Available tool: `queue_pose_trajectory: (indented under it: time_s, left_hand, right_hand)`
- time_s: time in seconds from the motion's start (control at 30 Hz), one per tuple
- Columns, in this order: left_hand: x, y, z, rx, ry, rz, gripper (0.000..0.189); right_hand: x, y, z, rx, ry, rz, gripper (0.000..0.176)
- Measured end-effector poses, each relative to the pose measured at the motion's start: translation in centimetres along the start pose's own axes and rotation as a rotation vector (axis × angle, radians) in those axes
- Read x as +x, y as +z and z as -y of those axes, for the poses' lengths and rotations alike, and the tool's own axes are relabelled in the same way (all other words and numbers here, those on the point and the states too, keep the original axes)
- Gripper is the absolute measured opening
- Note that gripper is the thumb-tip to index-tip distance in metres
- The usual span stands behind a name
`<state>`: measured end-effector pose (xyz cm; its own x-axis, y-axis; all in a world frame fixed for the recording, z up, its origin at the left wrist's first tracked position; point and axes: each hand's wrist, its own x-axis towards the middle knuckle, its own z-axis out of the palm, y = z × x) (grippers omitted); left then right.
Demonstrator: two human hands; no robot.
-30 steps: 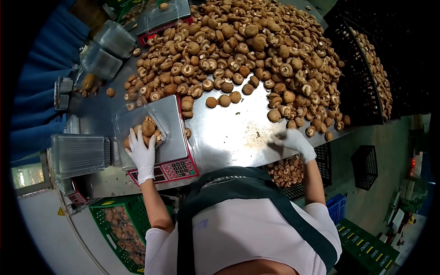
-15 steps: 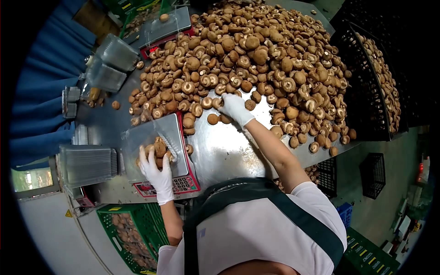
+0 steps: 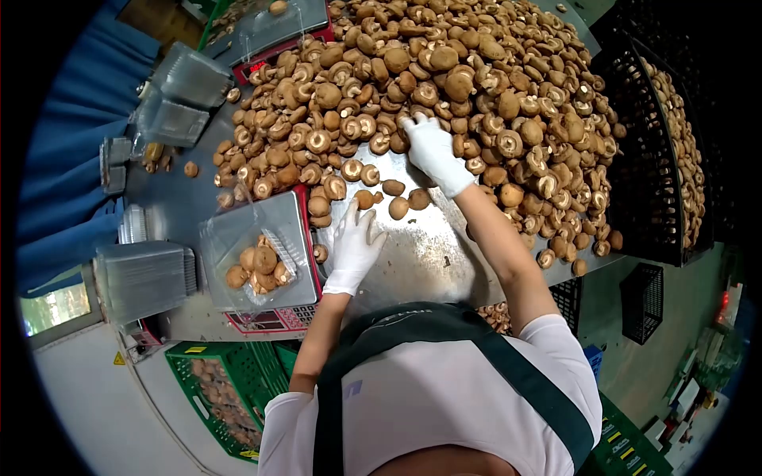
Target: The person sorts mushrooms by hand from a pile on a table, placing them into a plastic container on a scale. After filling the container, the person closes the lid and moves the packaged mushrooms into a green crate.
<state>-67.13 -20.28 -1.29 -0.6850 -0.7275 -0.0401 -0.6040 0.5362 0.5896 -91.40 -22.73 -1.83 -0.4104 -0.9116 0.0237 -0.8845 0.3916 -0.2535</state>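
Note:
My left hand [image 3: 355, 247], in a white glove, is over the metal table with its fingers apart, close to a few loose mushrooms [image 3: 398, 208]. My right hand [image 3: 435, 151], also gloved, reaches to the front edge of the large mushroom pile [image 3: 444, 59]; its fingertips are among the mushrooms, and whether they grip one is hidden. Left of my left hand, several mushrooms [image 3: 259, 266] lie in a clear plastic tray [image 3: 286, 258] on a red and grey scale [image 3: 218, 274].
Stacked clear trays [image 3: 143, 282] stand left of the scale, with more [image 3: 189, 75] farther back near a second scale [image 3: 278, 32]. A black crate of mushrooms [image 3: 663, 151] is at the right. A green crate [image 3: 190, 381] sits below the table's left side.
My left hand has left the mushrooms on the scale and moved right to the loose ones. My right hand has moved farther into the pile's edge. The view has shifted slightly.

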Motion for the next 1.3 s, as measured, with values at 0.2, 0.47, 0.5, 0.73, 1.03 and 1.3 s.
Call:
queue_pose_trajectory:
  time_s: [0.2, 0.47, 0.5, 0.73, 1.03, 1.3]
  left_hand:
    - [-0.1, 1.5, 0.7, 0.099, -0.034, 0.083, 0.059]
    - [1.0, 2.5, 0.1, 0.152, 0.042, 0.08, 0.061]
    - [1.3, 2.6, 0.1, 0.143, 0.051, 0.084, 0.061]
    - [2.9, 4.4, -0.6, 0.219, 0.159, 0.108, 0.061]
    - [2.8, 6.0, -5.9, 0.165, 0.325, 0.247, 0.068]
    - [5.3, 11.0, -14.8, 0.243, 0.411, 0.485, 0.095]
  right_hand:
    - [0.3, 3.7, -0.1, 0.06, -0.103, -0.04, 0.03]
    - [-9.6, -2.1, -2.9, 0.733, -0.039, -0.114, 0.035]
    - [-12.1, -4.0, -3.5, 0.807, 0.021, 0.014, 0.034]
    - [-27.5, -10.0, -11.4, 0.519, 0.238, 0.556, 0.045]
    - [-31.1, -8.9, -13.1, 0.243, 0.615, 0.277, 0.048]
    - [-22.9, -3.3, -9.9, 0.19, 0.497, 0.04, 0.063]
